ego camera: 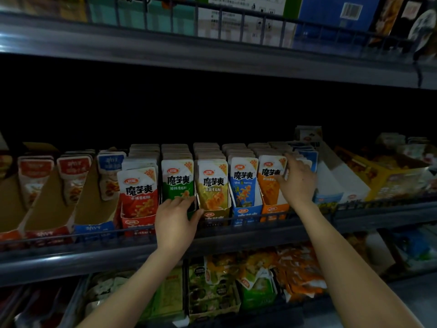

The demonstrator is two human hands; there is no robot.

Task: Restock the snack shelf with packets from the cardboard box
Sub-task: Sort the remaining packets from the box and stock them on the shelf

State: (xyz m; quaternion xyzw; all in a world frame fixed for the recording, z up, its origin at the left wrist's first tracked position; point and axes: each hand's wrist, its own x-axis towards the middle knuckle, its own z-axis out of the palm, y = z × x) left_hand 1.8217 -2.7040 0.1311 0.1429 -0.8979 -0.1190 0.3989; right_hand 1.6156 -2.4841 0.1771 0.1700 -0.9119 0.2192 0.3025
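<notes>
The left hand [176,220] grasps the lower edge of the front green packet [177,181], fingers curled over it, thumb spread to the right. The right hand [296,181] lies on the right side of the orange packet [270,176], thumb on its face and fingers reaching over its top corner; I cannot tell whether it really clasps it. Both packets stand upright in rows at mid-frame on the middle shelf [71,259], with red [138,192], yellow [212,185] and blue [243,181] rows alongside. Loose bags [295,268] fill the shelf below.
</notes>
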